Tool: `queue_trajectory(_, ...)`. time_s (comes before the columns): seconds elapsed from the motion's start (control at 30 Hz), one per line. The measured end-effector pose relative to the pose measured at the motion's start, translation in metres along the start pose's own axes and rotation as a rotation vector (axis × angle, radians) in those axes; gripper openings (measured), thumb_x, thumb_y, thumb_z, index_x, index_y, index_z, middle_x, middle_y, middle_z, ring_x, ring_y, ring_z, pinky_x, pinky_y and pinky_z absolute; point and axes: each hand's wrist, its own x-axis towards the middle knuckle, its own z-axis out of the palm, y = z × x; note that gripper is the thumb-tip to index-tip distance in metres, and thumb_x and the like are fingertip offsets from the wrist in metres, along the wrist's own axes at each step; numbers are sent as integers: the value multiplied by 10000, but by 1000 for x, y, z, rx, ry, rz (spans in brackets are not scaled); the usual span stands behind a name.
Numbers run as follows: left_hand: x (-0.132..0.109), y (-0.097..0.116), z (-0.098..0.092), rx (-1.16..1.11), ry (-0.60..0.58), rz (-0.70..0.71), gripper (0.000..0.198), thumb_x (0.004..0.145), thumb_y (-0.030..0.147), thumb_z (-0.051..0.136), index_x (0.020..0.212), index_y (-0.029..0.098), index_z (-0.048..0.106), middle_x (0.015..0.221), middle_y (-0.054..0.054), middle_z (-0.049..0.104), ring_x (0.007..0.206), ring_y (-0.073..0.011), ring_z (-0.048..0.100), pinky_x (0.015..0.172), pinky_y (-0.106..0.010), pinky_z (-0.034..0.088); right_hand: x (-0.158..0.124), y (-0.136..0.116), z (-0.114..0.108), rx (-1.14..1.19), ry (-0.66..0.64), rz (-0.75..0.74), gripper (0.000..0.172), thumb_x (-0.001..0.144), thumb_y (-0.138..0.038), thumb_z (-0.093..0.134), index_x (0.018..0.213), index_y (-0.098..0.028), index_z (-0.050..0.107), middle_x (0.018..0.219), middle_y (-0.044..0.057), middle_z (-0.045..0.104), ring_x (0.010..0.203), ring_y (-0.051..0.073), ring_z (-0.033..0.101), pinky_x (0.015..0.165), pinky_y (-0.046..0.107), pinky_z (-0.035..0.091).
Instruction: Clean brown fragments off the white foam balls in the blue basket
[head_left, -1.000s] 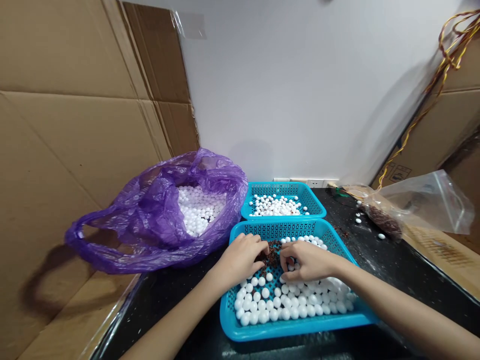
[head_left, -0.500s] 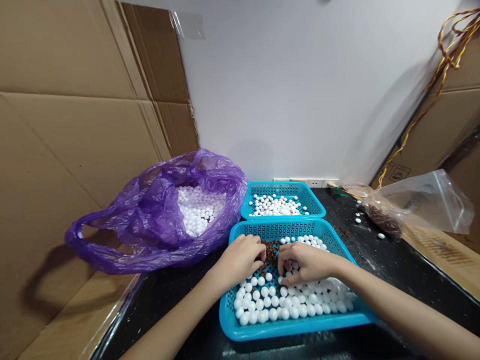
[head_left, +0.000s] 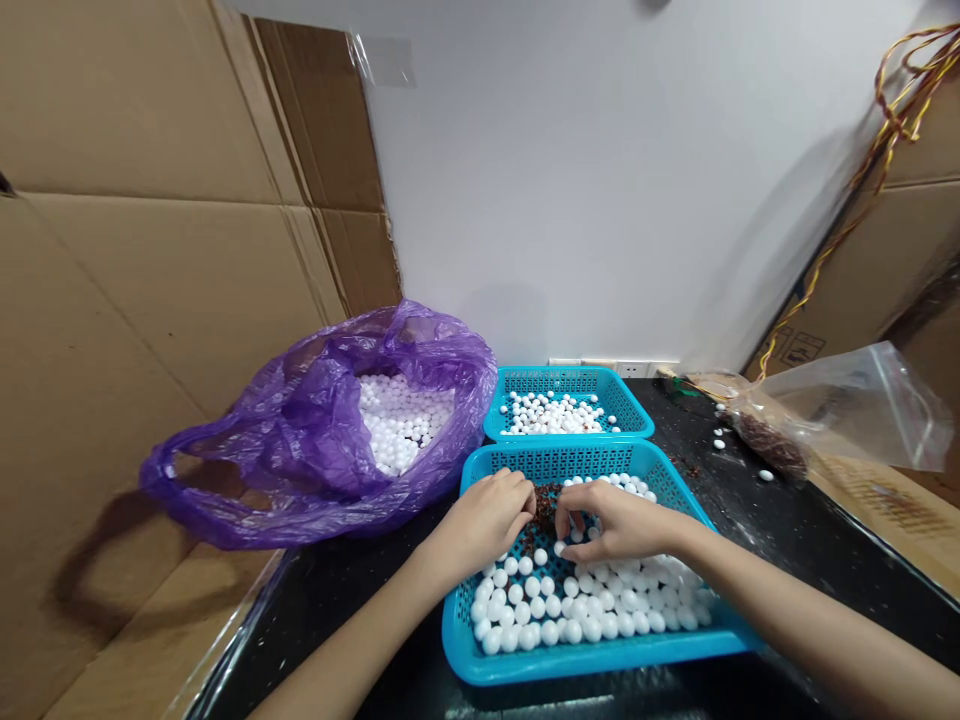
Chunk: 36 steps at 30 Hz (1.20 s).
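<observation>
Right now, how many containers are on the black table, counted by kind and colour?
Blue baskets: 2 (near basket where both hands work, far basket behind it)
Purple bag: 1
Clear zip bag: 1
Total: 4

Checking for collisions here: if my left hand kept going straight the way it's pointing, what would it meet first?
The left hand points right, at the pile of dark brown bits in the near basket; just beyond, probably the right hand.
</observation>
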Motion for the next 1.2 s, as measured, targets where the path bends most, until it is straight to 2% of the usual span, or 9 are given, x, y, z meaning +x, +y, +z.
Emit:
queue_trajectory(0.2, -1, 2, -3, -191, 62, 3, 98, 884, 154, 416, 861, 179, 507, 863, -20, 566, 820, -167, 539, 721, -280, 428, 1, 3, 0, 81, 88, 1, 67, 753, -193, 648, 812, -181, 619, 808, 0, 651, 737, 144, 582, 685, 248, 447)
queue_trajectory(0.37, 0, 4, -5, -303, 73, 28, 81, 854, 125, 467, 867, 183, 522, 864, -8, 588, 819, -152, 561, 723, -259, 433, 1, 5, 0, 167, 110, 33, 61, 753, -173, 638, 806, -184, 608, 819, 4, 671, 747, 151, 609, 693, 265, 465)
queue_trajectory(0.53, 0, 5, -8, -450, 58, 32, 179, 845, 145, 529, 1013, 203, 519, 887, -2, 626, 821, -138, 599, 737, -244, 456, 1, 5, -2, 225, 121, 56, 69, 759, -187, 638, 822, -181, 610, 831, 13, 671, 746, 152, 609, 688, 276, 475)
queue_trajectory(0.8, 0, 3, -8, -376, 118, 119, 133, 827, 132, 587, 926, 197, 648, 887, -10, 646, 846, -132, 595, 771, -242, 451, 1, 7, -2, 321, 142, 30, 133, 782, -193, 633, 907, -184, 588, 866, 16, 633, 747, 133, 584, 664, 255, 476)
queue_trajectory(0.97, 1, 1, -6, -378, 141, 100, 62, 804, 170, 631, 846, 171, 675, 832, -21, 664, 806, -141, 608, 735, -243, 463, 2, 9, -1, 363, 146, 29, 141, 784, -186, 635, 919, -177, 597, 894, 26, 635, 758, 132, 589, 672, 250, 485)
queue_trajectory(1.2, 1, 0, -4, -349, 176, 167, 71, 818, 223, 632, 833, 181, 688, 804, -9, 694, 820, -156, 605, 753, -265, 442, 2, 10, -1, 371, 154, 34, 130, 786, -198, 640, 909, -170, 608, 916, 42, 640, 770, 143, 600, 684, 266, 495)
